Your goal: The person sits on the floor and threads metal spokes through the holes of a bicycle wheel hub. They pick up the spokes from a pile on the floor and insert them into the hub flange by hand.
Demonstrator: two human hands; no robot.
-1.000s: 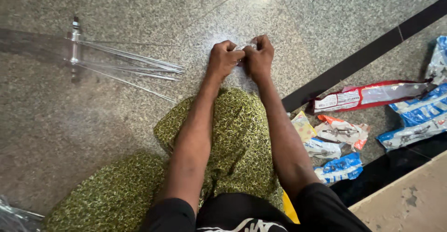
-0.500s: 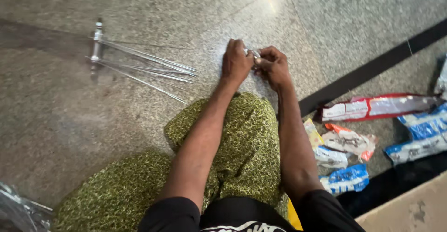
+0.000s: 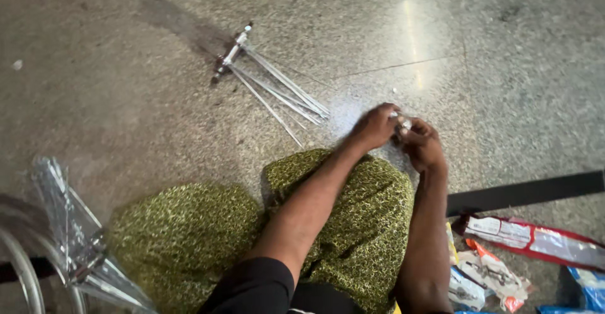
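My left hand [image 3: 373, 127] and my right hand [image 3: 421, 144] meet just above my knee, both pinching a small shiny metal part [image 3: 402, 123] between the fingertips. Most of the part is hidden by my fingers. A metal hub with several thin spokes [image 3: 265, 81] lies on the stone floor to the upper left of my hands, apart from them. My legs in green patterned trousers [image 3: 353, 226] are folded under my arms.
A wheel rim wrapped in clear plastic [image 3: 63, 238] sits at the lower left. Torn red, white and blue packets [image 3: 529, 238] lie at the lower right beside a black floor strip [image 3: 523, 191]. A tiny metal bit [image 3: 394, 90] lies on the floor beyond my hands.
The view has swung left and down, so the hub, spokes and my hands sit further right in the picture. The wrapped rim has come into view. My hands stay together on the small part.
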